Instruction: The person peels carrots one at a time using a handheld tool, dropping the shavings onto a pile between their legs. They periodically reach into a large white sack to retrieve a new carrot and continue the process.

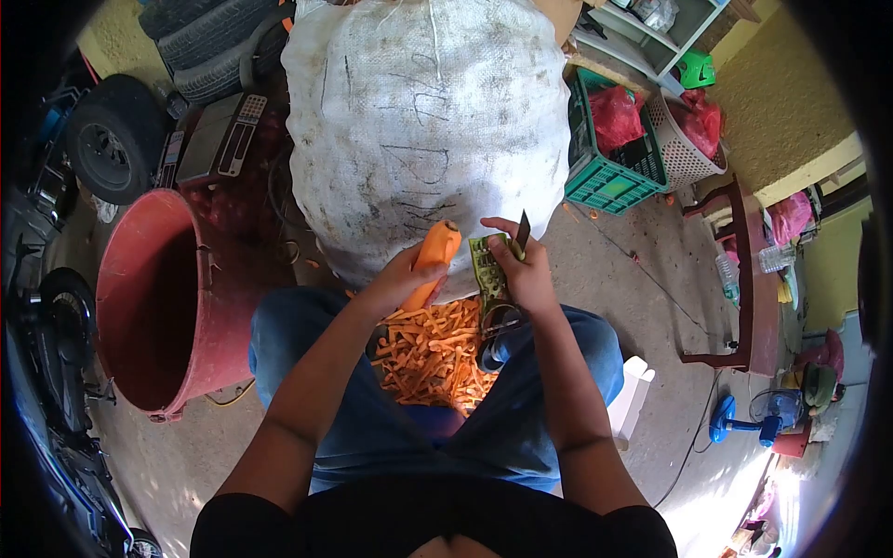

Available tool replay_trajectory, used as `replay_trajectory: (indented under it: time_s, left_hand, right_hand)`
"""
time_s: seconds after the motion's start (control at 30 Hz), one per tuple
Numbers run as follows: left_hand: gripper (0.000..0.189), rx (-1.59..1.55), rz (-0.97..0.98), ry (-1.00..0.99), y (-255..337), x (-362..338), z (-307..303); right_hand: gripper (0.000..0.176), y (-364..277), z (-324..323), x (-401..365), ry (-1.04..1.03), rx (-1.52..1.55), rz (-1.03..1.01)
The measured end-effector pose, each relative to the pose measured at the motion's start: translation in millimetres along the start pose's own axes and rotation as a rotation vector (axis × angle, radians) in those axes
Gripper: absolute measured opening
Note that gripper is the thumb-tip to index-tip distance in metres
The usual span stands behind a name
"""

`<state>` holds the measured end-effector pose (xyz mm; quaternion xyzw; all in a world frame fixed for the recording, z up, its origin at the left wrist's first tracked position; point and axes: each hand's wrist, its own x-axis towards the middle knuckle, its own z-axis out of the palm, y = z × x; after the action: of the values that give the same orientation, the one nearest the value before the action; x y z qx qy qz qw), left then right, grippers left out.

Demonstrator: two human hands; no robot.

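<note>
My left hand (406, 282) is wrapped round a thick orange carrot (435, 263), which looks peeled and tilts up with its dark stem end at the top. Just to its right, my right hand (527, 274) is closed on a flat green patterned piece (485, 268), whose exact kind I cannot make out. A short dark pointed blade (524, 226) sticks up from the same hand, beside the thumb. Below both hands, between my knees, lies a heap of orange peelings and strips (433, 358). Part of a blue container (435, 420) shows under the heap's near edge.
A big white woven sack (419, 121) stands right in front of me. At my left is a red tub (186, 307), with a scale (221, 139) and tyres (107, 139) behind. A green crate (609, 177), a wooden furniture frame (744, 288) and a blue fan (744, 423) are on the right.
</note>
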<state>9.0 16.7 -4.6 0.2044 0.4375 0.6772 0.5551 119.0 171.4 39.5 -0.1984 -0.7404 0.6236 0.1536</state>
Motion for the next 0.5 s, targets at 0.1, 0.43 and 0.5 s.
replay_trajectory:
  time_s: [0.1, 0.43, 0.5]
  left_hand:
    - [0.039, 0.34, -0.005, 0.238, 5.4, 0.3, 7.2]
    - [0.042, 0.859, 0.2, 0.343, 5.7, -2.3, 14.5]
    - [0.041, 0.853, 0.149, 0.324, 6.5, -2.7, 17.1]
  right_hand:
    - [0.016, 0.1, -3.6, 0.6, -0.084, -0.125, -0.135]
    - [0.022, 9.1, 10.6, 1.1, -0.135, -0.829, -0.194]
    - [0.024, 9.4, 10.9, 1.3, -0.127, -0.818, -0.191]
